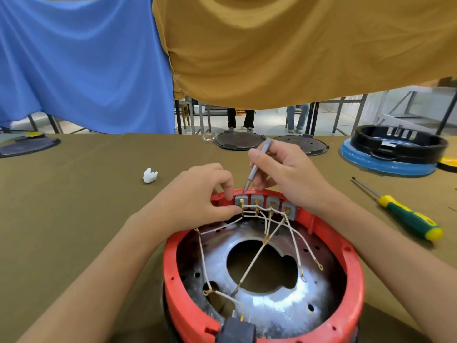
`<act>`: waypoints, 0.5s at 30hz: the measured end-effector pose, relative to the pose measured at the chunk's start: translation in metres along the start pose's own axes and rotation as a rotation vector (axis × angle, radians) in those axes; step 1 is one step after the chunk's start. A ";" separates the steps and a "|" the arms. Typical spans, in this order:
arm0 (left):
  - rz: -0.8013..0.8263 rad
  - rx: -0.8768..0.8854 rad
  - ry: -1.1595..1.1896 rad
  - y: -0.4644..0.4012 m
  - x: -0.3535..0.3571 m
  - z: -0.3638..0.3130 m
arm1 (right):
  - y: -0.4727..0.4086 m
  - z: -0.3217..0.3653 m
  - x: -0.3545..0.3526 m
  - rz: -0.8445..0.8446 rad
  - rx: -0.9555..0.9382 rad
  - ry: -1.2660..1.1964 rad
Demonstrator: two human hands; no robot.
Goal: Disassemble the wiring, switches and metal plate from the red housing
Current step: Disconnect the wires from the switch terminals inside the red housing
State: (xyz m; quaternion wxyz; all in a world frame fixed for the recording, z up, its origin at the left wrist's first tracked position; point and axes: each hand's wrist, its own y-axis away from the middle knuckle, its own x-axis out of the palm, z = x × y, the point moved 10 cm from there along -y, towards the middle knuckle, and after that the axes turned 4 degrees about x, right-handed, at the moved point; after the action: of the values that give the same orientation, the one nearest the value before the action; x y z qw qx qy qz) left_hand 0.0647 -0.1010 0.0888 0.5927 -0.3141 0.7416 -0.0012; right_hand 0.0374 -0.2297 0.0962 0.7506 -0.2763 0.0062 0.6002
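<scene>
From my feed I see the red housing (262,280) sitting on the olive-covered bench (74,206) at the near edge, open side up, with the shiny metal plate (272,303) lying inside it and white wiring (254,261) strung across its central hole. Four grey switches (265,203) line the far inner wall of the housing, each carrying brass terminals. My left hand (197,196) has its thumb and fingers curled, pinching at the leftmost switch where the wires join it. My right hand (286,169) grips a slim grey screwdriver (256,167) like a pen, its tip touching the top of that same switch. A green-and-yellow screwdriver (400,209) lies on the bench to the right, well apart from the housing. A small white scrap (149,175) rests to the left. A black-and-blue housing (393,152) stands at the far right, with dark round lids (269,142) beside it.
</scene>
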 end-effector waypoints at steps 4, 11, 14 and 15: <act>-0.001 -0.001 -0.098 0.000 0.002 -0.009 | 0.001 0.000 0.002 0.019 0.002 0.051; -0.041 -0.022 0.020 -0.001 0.006 -0.010 | 0.004 0.005 0.002 0.021 -0.041 0.119; -0.067 -0.047 0.056 -0.001 0.005 -0.006 | 0.004 0.006 0.003 0.030 -0.048 0.129; -0.072 -0.061 0.061 -0.001 0.005 -0.004 | 0.004 0.006 0.003 0.032 -0.051 0.132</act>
State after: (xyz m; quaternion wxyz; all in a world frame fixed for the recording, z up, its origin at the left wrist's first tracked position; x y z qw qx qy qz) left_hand 0.0615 -0.1053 0.0860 0.5596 -0.3585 0.7471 -0.0093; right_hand 0.0329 -0.2238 0.0983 0.7315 -0.3340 0.0448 0.5928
